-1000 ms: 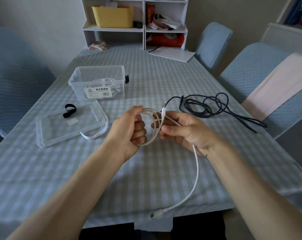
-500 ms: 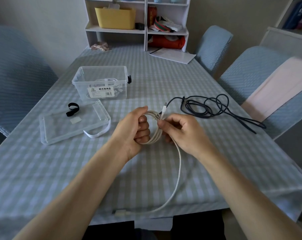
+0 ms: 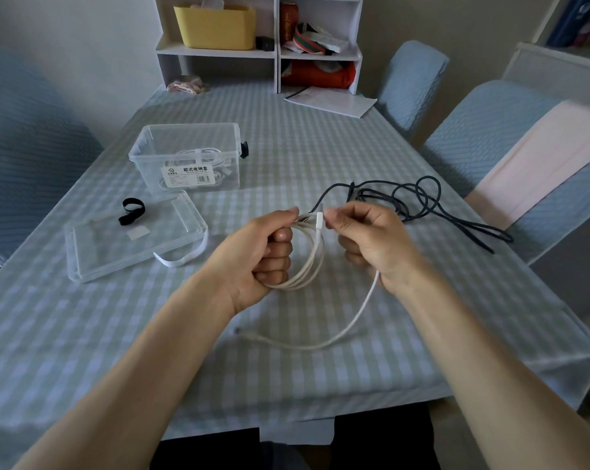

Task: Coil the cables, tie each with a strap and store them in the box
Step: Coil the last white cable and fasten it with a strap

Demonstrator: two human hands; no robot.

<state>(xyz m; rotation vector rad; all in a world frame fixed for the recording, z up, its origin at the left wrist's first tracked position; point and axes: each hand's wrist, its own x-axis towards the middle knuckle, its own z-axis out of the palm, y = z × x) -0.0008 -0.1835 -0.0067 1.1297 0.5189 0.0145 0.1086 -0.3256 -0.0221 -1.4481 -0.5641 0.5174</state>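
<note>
My left hand (image 3: 258, 256) grips several loops of a white cable (image 3: 308, 266) above the middle of the table. My right hand (image 3: 371, 245) pinches the same cable near its white plug, and the loose tail runs down from that hand and curves left across the cloth. A dark cable (image 3: 419, 201) lies tangled on the table to the right. The clear box (image 3: 185, 157) stands at the back left with a strapped white cable inside. Its lid (image 3: 131, 239) lies in front of it, carrying a black strap (image 3: 131, 212); a white strap (image 3: 188, 257) lies at the lid's right edge.
A checked cloth (image 3: 117, 334) covers the table. Blue-covered chairs stand at the left (image 3: 25, 130) and right (image 3: 490, 130). A white shelf unit (image 3: 259, 45) with a yellow bin stands at the far end, with white papers (image 3: 330, 101) beside it.
The loose tail of the white cable has been drawn up from the table's front edge onto the cloth. Both hands have stayed close together at the coil.
</note>
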